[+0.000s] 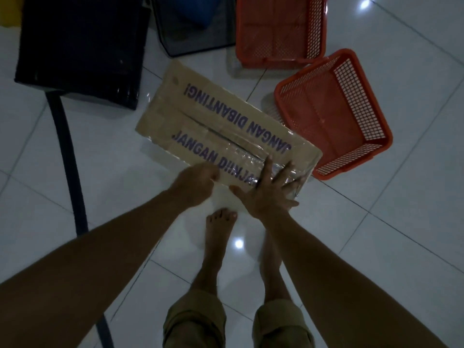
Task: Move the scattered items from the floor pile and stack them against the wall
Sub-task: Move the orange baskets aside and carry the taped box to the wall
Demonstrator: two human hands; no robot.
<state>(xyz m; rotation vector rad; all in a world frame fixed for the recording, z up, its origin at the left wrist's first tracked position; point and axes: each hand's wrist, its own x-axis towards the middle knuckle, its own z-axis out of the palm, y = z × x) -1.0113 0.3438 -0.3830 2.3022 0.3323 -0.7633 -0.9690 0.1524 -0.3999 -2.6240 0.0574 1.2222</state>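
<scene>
**At the near end of the carton: grip uneven, baskets close**

On the tiled floor (pixel 376 234) just ahead of your bare feet, the flat cardboard carton (pixel 221 121) lay at a slant, its far end reaching toward a black bin (pixel 77 51) and a dark mesh container (pixel 198 28).

Risks, as judged from this moment:
- Your left hand (pixel 198 179) was curled over the near edge, gripping it; your right hand (pixel 268 189) lay spread wide and flat on top, pressing, not holding. A lift from one gripped edge could have let the carton swing or slide out.
- Glossy tape across the top looked slick under that flat palm.
- One orange basket (pixel 334 116) sat just beside the carton's right edge, possibly touching; a swing that way could have knocked it. A second orange basket (pixel 278 28) lay beyond.
- A dark strap or hose (pixel 67 156) ran across the tiles to your left — a tripping hazard.

Carton's look: tan, long and shallow, taped along the centre seam, printed in purple "JANGAN DIBANTING!" and a second line partly hidden by your hands. Light was dim; I couldn't tell its weight.
</scene>
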